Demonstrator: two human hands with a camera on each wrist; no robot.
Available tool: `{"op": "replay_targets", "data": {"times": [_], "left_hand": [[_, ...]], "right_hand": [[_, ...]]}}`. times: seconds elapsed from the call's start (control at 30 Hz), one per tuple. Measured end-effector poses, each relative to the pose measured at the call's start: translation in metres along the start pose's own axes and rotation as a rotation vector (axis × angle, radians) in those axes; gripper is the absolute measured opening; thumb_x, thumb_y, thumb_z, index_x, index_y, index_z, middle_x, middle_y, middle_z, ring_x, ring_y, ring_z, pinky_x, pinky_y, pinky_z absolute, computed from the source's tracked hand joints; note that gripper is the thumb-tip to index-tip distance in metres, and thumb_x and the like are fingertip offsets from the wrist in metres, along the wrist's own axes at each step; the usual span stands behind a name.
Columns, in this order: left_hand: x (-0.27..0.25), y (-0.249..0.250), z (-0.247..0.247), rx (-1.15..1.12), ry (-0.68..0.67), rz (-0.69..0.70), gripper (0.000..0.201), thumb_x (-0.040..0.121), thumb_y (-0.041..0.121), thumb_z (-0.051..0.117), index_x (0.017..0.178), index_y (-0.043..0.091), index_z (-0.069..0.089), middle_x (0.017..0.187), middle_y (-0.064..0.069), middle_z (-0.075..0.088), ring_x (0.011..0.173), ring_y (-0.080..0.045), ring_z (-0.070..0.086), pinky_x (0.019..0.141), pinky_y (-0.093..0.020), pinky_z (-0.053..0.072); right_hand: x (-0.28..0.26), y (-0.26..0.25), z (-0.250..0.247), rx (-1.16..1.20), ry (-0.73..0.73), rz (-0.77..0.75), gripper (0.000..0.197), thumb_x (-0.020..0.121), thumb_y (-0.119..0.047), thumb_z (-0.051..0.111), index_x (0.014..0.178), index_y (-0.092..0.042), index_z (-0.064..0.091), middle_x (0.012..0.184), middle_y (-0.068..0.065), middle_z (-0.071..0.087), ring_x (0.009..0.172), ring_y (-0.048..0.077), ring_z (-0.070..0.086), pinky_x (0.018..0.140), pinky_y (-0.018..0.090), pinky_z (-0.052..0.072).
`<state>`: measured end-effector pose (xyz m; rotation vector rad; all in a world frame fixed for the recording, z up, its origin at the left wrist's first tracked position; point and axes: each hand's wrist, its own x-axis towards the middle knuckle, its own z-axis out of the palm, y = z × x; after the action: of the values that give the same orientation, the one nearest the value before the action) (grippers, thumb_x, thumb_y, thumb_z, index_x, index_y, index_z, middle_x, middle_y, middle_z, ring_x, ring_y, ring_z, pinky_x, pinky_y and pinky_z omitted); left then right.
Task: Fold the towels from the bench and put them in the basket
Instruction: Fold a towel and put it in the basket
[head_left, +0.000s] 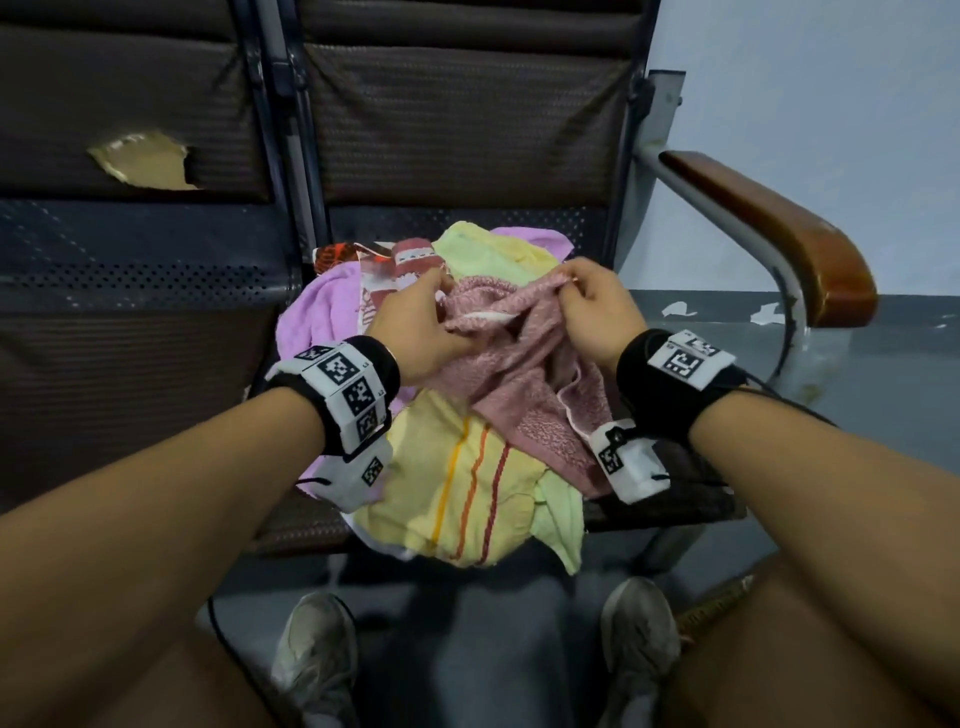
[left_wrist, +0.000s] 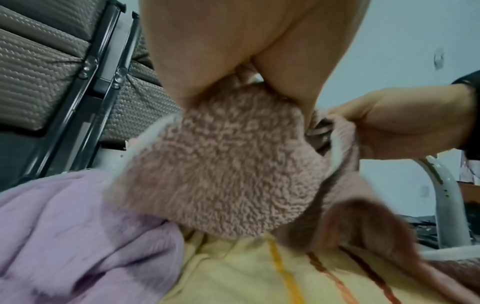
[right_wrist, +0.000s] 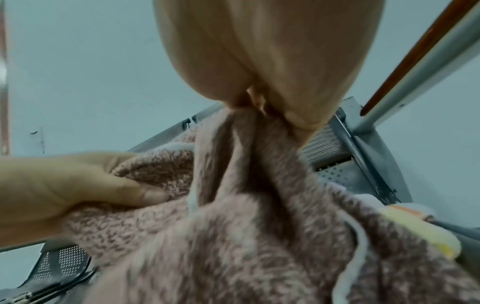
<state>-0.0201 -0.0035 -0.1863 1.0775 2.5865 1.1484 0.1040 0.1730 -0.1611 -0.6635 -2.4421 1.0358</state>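
A heap of towels lies on the bench seat (head_left: 691, 499) in the head view. On top is a dusty pink terry towel (head_left: 524, 379) with a white hem, bunched and partly lifted. My left hand (head_left: 415, 327) grips its left part, thumb pressed into the cloth. My right hand (head_left: 592, 306) pinches its upper edge between thumb and fingers. In the left wrist view the pink towel (left_wrist: 221, 174) hangs from my left hand (left_wrist: 233, 67), with my right hand (left_wrist: 394, 123) beside it. The right wrist view shows the pink towel (right_wrist: 246, 236) gathered under my right hand (right_wrist: 262, 82). No basket is in view.
Under the pink towel lie a yellow towel with orange and red stripes (head_left: 467, 493), a lilac towel (head_left: 317, 317), a pale green one (head_left: 483, 249) and a patterned red-and-white one (head_left: 410, 260). A wooden armrest (head_left: 769, 234) stands at right. My shoes (head_left: 317, 654) are on the floor.
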Motion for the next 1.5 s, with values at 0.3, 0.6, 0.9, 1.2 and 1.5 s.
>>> {"op": "replay_targets", "data": {"times": [0.3, 0.6, 0.9, 1.2, 1.5], "left_hand": [[0.010, 0.026, -0.004, -0.336, 0.101, -0.198, 0.041, 0.086, 0.037, 0.060, 0.050, 0.017, 0.063, 0.051, 0.007, 0.060, 0.058, -0.013, 0.061, 0.058, -0.029, 0.047], [0.018, 0.033, 0.000, -0.601, -0.008, -0.360, 0.040, 0.070, 0.037, 0.074, 0.101, 0.011, 0.075, 0.102, -0.010, 0.076, 0.099, -0.031, 0.071, 0.094, -0.052, 0.055], [0.012, 0.055, -0.013, -0.882, 0.131, -0.555, 0.039, 0.099, 0.011, 0.036, 0.133, 0.004, 0.054, 0.127, -0.020, 0.062, 0.107, -0.027, 0.063, 0.099, -0.048, 0.052], [0.011, 0.066, -0.022, -1.189, 0.105, -0.465, 0.056, 0.097, -0.011, 0.030, 0.147, 0.013, 0.038, 0.097, -0.013, 0.062, 0.079, -0.020, 0.066, 0.057, -0.029, 0.057], [0.002, 0.095, -0.006, -1.153, -0.043, -0.369, 0.010, 0.094, -0.005, 0.050, 0.093, 0.003, 0.056, 0.086, -0.016, 0.060, 0.074, -0.022, 0.061, 0.065, -0.031, 0.053]], "right_hand": [[0.001, 0.002, -0.013, -0.345, -0.049, -0.050, 0.072, 0.062, -0.075, 0.070, 0.112, -0.032, 0.041, 0.105, -0.004, 0.065, 0.088, 0.022, 0.062, 0.077, 0.038, 0.051], [0.001, 0.001, -0.023, -0.229, 0.290, -0.215, 0.018, 0.085, -0.017, 0.064, 0.101, -0.023, 0.071, 0.098, 0.003, 0.069, 0.092, 0.024, 0.062, 0.080, 0.032, 0.047], [-0.015, -0.003, -0.019, -0.158, -0.129, -0.135, 0.022, 0.090, -0.014, 0.052, 0.104, -0.028, 0.060, 0.079, -0.001, 0.063, 0.070, 0.018, 0.059, 0.065, 0.033, 0.045], [-0.032, -0.011, -0.035, -0.196, -0.121, -0.414, 0.050, 0.090, -0.002, 0.044, 0.128, -0.035, 0.042, 0.092, 0.008, 0.070, 0.061, 0.007, 0.057, 0.070, 0.037, 0.048], [-0.041, -0.018, 0.000, -0.472, -0.492, -0.138, 0.029, 0.092, -0.021, 0.049, 0.091, -0.017, 0.078, 0.094, 0.005, 0.075, 0.085, 0.023, 0.066, 0.079, 0.033, 0.055]]}}
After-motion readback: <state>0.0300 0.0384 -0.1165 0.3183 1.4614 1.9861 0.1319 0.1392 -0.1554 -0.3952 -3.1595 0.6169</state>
